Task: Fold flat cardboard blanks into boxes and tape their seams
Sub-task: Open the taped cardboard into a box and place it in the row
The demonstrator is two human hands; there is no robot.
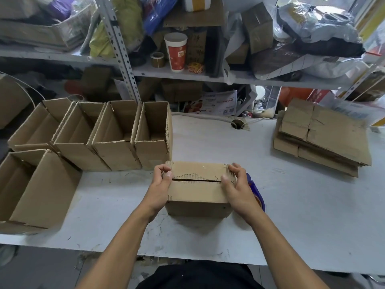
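A small brown cardboard box (196,191) stands on the white table (291,215) in front of me, its two flaps folded down so that a dark seam runs across the top. My left hand (161,182) grips the box's left end, thumb on top by the seam. My right hand (234,184) grips the right end, thumb pressing the flap. A blue tape dispenser (257,192) lies just behind my right hand, mostly hidden. A stack of flat cardboard blanks (320,134) lies at the right.
Several open folded boxes (116,134) stand in a row at the left, with one larger open box (35,188) nearer the table's front edge. Metal shelves (187,74) crowded with bags, a red cup (177,52) and tape rolls rise behind the table. A cable hole (237,124) sits mid-back.
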